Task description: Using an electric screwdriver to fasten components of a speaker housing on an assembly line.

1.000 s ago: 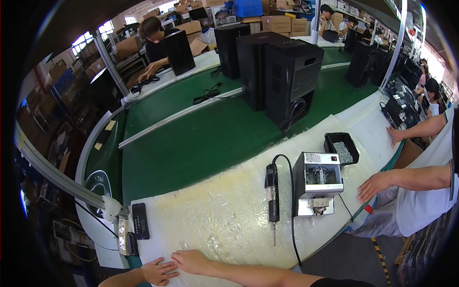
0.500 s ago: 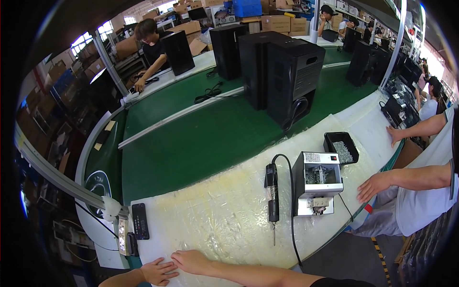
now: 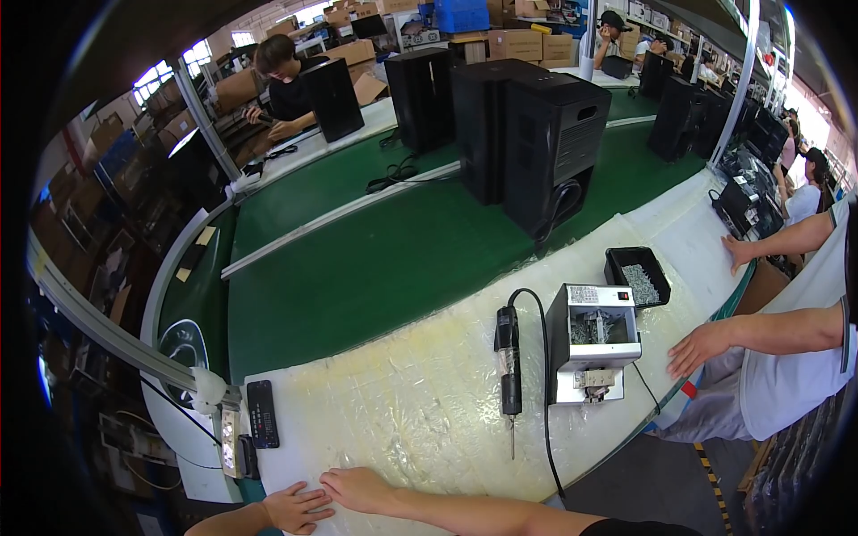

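Observation:
My left hand (image 3: 299, 509) lies on the white, plastic-covered worktop (image 3: 393, 402) near its front edge, fingers spread and holding nothing. Right beside it rests my right hand (image 3: 357, 489), laid flat with its fingertips at the left hand's knuckles. Its fingers are partly hidden, and nothing shows in it. A black remote-like panel with buttons (image 3: 262, 414) is up and left of both hands. To the right, untouched, lies a black electric screwdriver (image 3: 508, 362) with its bit toward me. A grey screw feeder (image 3: 594, 344) stands next to it, with a black bin of screws (image 3: 639, 279) behind.
Tall black cabinets (image 3: 550, 156) stand on the green conveyor belt (image 3: 357, 286). A power strip (image 3: 231, 442) hangs by the left post. On the right, a co-worker's hand (image 3: 693, 350) rests at the worktop's edge. Another person (image 3: 295, 94) works across the belt.
The large cabinets on the near belt have shifted slightly right; one on the far belt has moved slightly left. The person across has lifted their hands from the bench. My hands have stayed still.

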Action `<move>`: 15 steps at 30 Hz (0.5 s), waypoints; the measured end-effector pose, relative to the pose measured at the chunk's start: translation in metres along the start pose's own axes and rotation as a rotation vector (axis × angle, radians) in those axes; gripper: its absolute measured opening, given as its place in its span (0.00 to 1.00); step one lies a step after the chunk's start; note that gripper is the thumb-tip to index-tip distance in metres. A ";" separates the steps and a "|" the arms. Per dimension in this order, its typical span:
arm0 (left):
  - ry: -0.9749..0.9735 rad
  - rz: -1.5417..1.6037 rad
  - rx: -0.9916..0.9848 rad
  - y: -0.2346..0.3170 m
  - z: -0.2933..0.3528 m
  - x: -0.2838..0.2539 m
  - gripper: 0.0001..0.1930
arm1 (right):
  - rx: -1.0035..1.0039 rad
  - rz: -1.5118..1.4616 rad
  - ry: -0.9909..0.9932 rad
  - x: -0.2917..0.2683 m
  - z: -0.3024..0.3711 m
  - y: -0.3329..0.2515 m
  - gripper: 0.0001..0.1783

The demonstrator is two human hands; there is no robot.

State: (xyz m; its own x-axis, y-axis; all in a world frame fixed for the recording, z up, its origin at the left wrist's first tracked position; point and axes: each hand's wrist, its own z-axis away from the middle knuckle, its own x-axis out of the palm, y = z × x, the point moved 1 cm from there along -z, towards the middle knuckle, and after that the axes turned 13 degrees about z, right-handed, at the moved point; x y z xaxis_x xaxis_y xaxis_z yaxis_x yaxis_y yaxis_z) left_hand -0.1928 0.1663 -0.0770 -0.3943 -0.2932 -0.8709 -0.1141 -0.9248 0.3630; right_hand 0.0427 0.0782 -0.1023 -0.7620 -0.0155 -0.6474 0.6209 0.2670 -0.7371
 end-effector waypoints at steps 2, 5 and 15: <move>-0.001 -0.008 0.000 0.000 0.000 -0.001 0.32 | 0.000 -0.006 0.000 0.001 0.000 0.000 0.10; 0.004 0.017 -0.004 0.001 0.001 -0.001 0.32 | -0.004 -0.003 0.006 0.002 0.000 0.000 0.10; -0.019 -0.104 -0.001 0.006 -0.007 -0.019 0.25 | -0.001 0.008 0.015 -0.001 0.001 -0.001 0.10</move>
State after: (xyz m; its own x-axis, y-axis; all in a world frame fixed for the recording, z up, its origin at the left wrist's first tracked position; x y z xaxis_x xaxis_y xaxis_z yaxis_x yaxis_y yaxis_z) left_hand -0.1797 0.1646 -0.0604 -0.3975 -0.1911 -0.8975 -0.1543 -0.9502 0.2706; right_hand 0.0427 0.0771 -0.1008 -0.7593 0.0009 -0.6507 0.6272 0.2676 -0.7315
